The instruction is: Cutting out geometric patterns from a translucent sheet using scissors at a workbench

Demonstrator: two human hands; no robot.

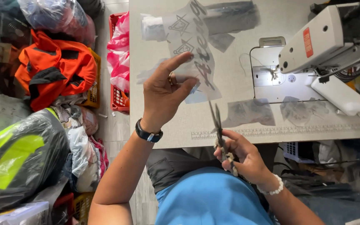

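a: what containers do you see, and what is inside them?

b: on the floor at the left of the table [163,133] there is a red plastic crate [119,100], and pink cloth in a clear bag [121,52] lies in it. a yellow basket [93,89] stands beside it, partly under an orange jacket [55,66]. below there is a dark plastic bag with neon yellow fabric [13,158] inside.

a: and the thing in the hands, how does it look?

b: it is a thin transparent film sheet [192,46] with dark printed symbols and large dark script shapes on it. it is held up over the table, just left of the white sewing machine [326,46]. some smaller film pieces [251,111] lie flat on the table near it.

a: how do the hands stand?

b: the left hand [165,93] pinches the lower edge of the sheet between thumb and fingers, the forefinger stretched up. the right hand [240,156] is closed around the handles of the scissors [219,133]; the blades point up toward the sheet, and they look nearly closed.
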